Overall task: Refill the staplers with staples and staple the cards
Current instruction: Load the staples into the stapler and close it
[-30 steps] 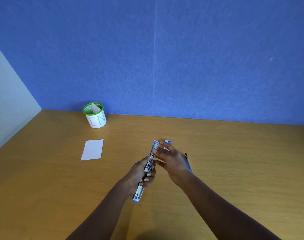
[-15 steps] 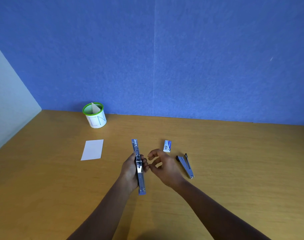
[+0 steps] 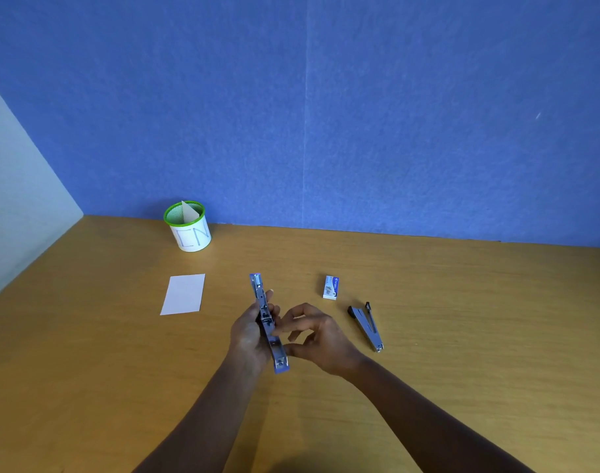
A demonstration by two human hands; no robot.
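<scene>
My left hand (image 3: 249, 334) grips a blue and silver stapler (image 3: 268, 322), swung fully open into one long strip above the desk. My right hand (image 3: 317, 339) is beside it with curled fingers; its fingertips touch the stapler's middle and lower part. A small white and blue staple box (image 3: 331, 287) lies on the desk behind my right hand. A second stapler (image 3: 367, 325), dark and silver, lies partly open to the right. A white card (image 3: 183, 294) lies flat on the left.
A white cup with a green rim (image 3: 188, 227) stands at the back left and holds a folded paper. The wooden desk (image 3: 462, 336) ends at a blue wall (image 3: 326, 114) behind and a pale wall (image 3: 15, 186) on the left.
The open stapler swung from leaning right to nearly straight and shifted left. My right hand came off its far end and down to its middle, uncovering the staple box and second stapler.
</scene>
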